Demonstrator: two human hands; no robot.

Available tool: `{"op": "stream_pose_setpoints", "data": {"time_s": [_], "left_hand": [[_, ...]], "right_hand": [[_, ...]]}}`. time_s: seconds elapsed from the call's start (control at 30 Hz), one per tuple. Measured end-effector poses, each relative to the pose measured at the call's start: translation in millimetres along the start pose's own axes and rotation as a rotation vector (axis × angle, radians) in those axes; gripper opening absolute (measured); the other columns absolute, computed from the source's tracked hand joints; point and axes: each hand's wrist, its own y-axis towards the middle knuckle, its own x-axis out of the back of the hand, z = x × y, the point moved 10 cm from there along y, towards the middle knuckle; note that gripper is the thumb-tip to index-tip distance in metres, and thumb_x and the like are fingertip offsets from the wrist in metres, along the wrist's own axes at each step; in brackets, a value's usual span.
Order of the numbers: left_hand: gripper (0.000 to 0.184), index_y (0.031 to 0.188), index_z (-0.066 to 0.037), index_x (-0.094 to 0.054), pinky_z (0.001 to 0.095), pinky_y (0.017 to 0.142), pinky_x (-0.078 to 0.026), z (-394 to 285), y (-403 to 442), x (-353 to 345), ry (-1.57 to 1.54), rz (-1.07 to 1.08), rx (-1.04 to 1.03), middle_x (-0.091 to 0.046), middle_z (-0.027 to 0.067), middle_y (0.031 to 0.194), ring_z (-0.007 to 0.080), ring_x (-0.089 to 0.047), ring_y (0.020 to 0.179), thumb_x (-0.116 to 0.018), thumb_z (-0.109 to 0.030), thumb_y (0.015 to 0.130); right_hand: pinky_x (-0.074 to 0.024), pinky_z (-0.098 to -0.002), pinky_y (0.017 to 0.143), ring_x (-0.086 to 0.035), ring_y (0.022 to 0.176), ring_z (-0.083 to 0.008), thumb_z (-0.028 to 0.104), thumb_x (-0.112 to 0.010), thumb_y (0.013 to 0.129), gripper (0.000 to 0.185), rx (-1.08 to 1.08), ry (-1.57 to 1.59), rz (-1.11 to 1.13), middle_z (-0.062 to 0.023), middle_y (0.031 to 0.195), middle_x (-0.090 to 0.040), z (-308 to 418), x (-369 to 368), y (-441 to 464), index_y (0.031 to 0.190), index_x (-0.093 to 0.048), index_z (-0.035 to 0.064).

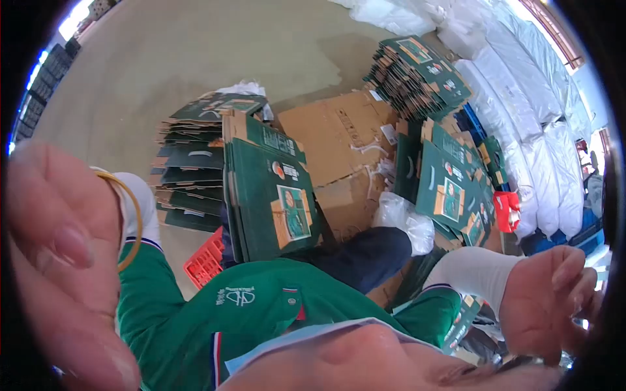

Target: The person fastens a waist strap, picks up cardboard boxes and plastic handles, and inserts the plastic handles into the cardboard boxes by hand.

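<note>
My left hand point(65, 280) is raised very close to the camera and cut off by the dark rim at the left. A yellow bangle point(134, 221) circles its wrist. Its visible fingers are apart, and I see nothing between them. On the right, my right hand point(544, 300) is lifted with loosely bent, separated fingers and no object visible in it. Both wrists come out of white sleeves. Flat green printed cardboard boxes point(274, 195) stand upright against my legs, touched by neither hand.
Stacks of folded green cartons stand at the left point(192, 156), far right point(424, 72) and right point(450, 182). Brown cardboard point(339, 130) lies between them. A red crate point(205, 260) sits by my left leg. White-wrapped bales point(515, 98) line the right side.
</note>
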Motion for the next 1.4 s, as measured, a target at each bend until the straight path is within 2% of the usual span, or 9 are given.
{"op": "stream_pose_setpoints", "data": {"time_s": [0.03, 0.17, 0.27, 0.37, 0.53, 0.97, 1.07, 1.23, 1.4], "left_hand": [[0.042, 0.125, -0.007, -0.030, 0.0259, 0.067, -0.043, -10.5, 3.0, -0.7, 0.002, 0.016, -0.040, -0.022, 0.0160, 0.129, 0.0227, -0.053, 0.091, -0.037, -0.024, 0.088], [0.041, 0.126, -0.009, -0.028, 0.0247, 0.065, -0.043, -47.9, 5.4, -0.4, 0.007, 0.066, -0.150, -0.018, 0.0146, 0.131, 0.0219, -0.053, 0.090, -0.036, -0.024, 0.088], [0.041, 0.127, -0.010, -0.027, 0.0237, 0.063, -0.043, -59.3, 4.6, -2.7, 0.016, 0.084, -0.162, -0.016, 0.0135, 0.131, 0.0212, -0.053, 0.088, -0.035, -0.023, 0.089], [0.041, 0.128, -0.011, -0.025, 0.0228, 0.061, -0.043, -66.8, 4.7, -6.0, 0.024, 0.105, -0.174, -0.013, 0.0124, 0.132, 0.0206, -0.053, 0.087, -0.034, -0.023, 0.089], [0.042, 0.129, -0.013, -0.023, 0.0212, 0.058, -0.043, -66.2, 6.0, -5.0, 0.026, 0.124, -0.162, -0.009, 0.0106, 0.134, 0.0195, -0.053, 0.086, -0.033, -0.022, 0.090], [0.043, 0.132, -0.019, -0.017, 0.0170, 0.051, -0.044, -44.8, -4.3, -9.8, -0.082, 0.160, -0.143, 0.001, 0.0060, 0.138, 0.0167, -0.053, 0.081, -0.029, -0.021, 0.091], [0.044, 0.133, -0.020, -0.016, 0.0161, 0.050, -0.044, -35.2, -6.5, -12.6, -0.106, 0.172, -0.131, 0.004, 0.0049, 0.139, 0.0161, -0.053, 0.080, -0.028, -0.021, 0.091], [0.044, 0.134, -0.022, -0.013, 0.0145, 0.047, -0.044, -27.9, -9.5, -10.4, -0.150, 0.201, -0.118, 0.008, 0.0031, 0.140, 0.0150, -0.053, 0.078, -0.027, -0.020, 0.092], [0.043, 0.134, -0.020, -0.014, 0.0127, 0.046, -0.043, -23.5, -19.1, -4.3, -0.004, -0.049, -0.100, 0.009, 0.0049, 0.140, 0.0145, -0.055, 0.068, -0.022, -0.016, 0.092]], "right_hand": [[-0.0346, -0.0434, 0.079, -0.038, 0.112, -0.0146, 0.032, -0.030, 0.090, 0.040, -0.138, -0.066, 0.294, 0.0053, 0.131, -0.032, -4.4, -11.0, -4.9, 0.128, -0.030, 0.0212], [-0.0331, -0.0444, 0.080, -0.036, 0.115, -0.0184, 0.033, -0.024, 0.091, 0.039, 0.189, 0.199, -0.074, 0.0034, 0.128, -0.038, 10.1, -9.5, -1.1, 0.126, -0.035, 0.0200], [-0.0315, -0.0392, 0.085, -0.036, 0.115, -0.0213, 0.028, -0.019, 0.091, 0.041, 0.687, 0.994, -0.243, -0.0052, 0.127, -0.038, 29.5, 17.6, -10.6, 0.125, -0.034, 0.0095], [-0.0207, -0.0379, 0.099, -0.037, 0.111, -0.0293, 0.014, -0.012, 0.091, 0.042, 0.260, -0.163, 0.179, -0.0211, 0.117, -0.043, 28.1, -32.9, -3.8, 0.116, -0.038, -0.0067], [-0.0368, -0.0293, 0.080, -0.039, 0.111, -0.0213, 0.013, -0.034, 0.085, 0.035, 0.269, -0.125, 0.094, -0.0107, 0.125, -0.037, 45.2, -17.0, -8.7, 0.118, -0.042, 0.0055], [-0.0351, -0.0343, 0.089, -0.036, 0.116, -0.0223, 0.026, -0.041, 0.089, 0.036, 0.182, 0.088, 0.014, -0.0115, 0.124, -0.041, 21.4, -4.7, -32.7, 0.122, -0.041, 0.0131], [-0.0395, -0.0210, 0.064, -0.049, 0.095, -0.0088, 0.041, -0.046, 0.082, 0.025, 0.199, -0.159, -0.433, 0.0118, 0.110, -0.052, 21.8, 33.8, -50.1, 0.105, -0.054, 0.0337], [-0.0381, -0.0217, 0.062, -0.048, 0.087, -0.0086, 0.043, -0.044, 0.083, 0.025, 0.071, 0.002, -0.424, 0.0105, 0.108, -0.053, 0.9, 42.8, -71.9, 0.103, -0.057, 0.0340], [-0.0363, -0.0235, 0.058, -0.044, 0.080, -0.0120, 0.040, -0.044, 0.085, 0.030, -0.023, 0.073, -0.354, 0.0068, 0.107, -0.049, -22.6, 38.5, -87.9, 0.109, -0.056, 0.0269]]}}
